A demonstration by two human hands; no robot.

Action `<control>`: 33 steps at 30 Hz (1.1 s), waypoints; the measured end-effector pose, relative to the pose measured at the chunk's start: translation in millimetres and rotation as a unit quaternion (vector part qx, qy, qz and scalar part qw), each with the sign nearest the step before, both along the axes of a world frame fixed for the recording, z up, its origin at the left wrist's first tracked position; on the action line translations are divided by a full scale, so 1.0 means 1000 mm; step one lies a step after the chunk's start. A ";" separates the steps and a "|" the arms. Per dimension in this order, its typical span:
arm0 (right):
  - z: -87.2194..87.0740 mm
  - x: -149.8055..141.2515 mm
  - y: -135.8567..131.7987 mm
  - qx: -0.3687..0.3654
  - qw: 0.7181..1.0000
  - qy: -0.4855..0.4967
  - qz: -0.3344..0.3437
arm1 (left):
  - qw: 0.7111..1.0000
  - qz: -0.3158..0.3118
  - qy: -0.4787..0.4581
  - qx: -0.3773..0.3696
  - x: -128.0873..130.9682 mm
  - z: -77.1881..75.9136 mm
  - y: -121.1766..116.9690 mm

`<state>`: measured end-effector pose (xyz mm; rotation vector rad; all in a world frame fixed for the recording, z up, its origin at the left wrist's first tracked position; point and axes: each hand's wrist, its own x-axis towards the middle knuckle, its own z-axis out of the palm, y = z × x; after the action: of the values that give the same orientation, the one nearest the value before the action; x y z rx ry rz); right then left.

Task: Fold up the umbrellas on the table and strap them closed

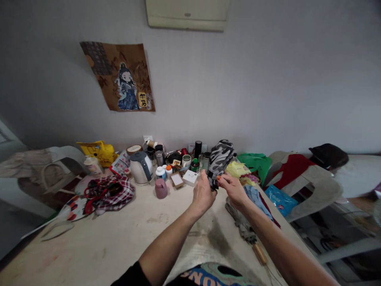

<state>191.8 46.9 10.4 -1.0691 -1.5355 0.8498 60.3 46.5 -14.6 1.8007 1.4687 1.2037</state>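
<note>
Both of my hands meet above the right part of a cluttered table (119, 238). My left hand (203, 194) and my right hand (233, 190) are closed on the lower end of a folded umbrella (219, 161) with a grey, black and white camouflage pattern. It stands tilted up and away from me. A second folded umbrella (244, 226), grey with a wooden handle, lies flat on the table under my right forearm.
At the back stand a white electric kettle (141, 167), a pink cup (161, 188), a small white box (190, 177), bottles and jars. A plaid cloth (114, 192) lies left. Yellow and green bags (256, 163) and clothes pile up right.
</note>
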 end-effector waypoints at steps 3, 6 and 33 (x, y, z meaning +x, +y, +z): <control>-0.014 -0.009 0.010 -0.077 0.988 0.133 0.024 | 0.992 0.027 0.119 -0.019 0.010 -0.002 -0.006; -0.027 -0.009 0.012 -0.087 0.979 0.182 0.003 | 0.992 -0.012 0.121 -0.016 0.012 -0.007 -0.019; -0.040 0.013 -0.022 -0.227 0.944 0.232 0.061 | 0.896 -0.122 -0.391 -0.174 -0.024 0.021 -0.047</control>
<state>204.6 25.0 -29.5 -1.0029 -1.0352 1.4761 36.3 -0.6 6.5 1.0205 0.8763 1.2258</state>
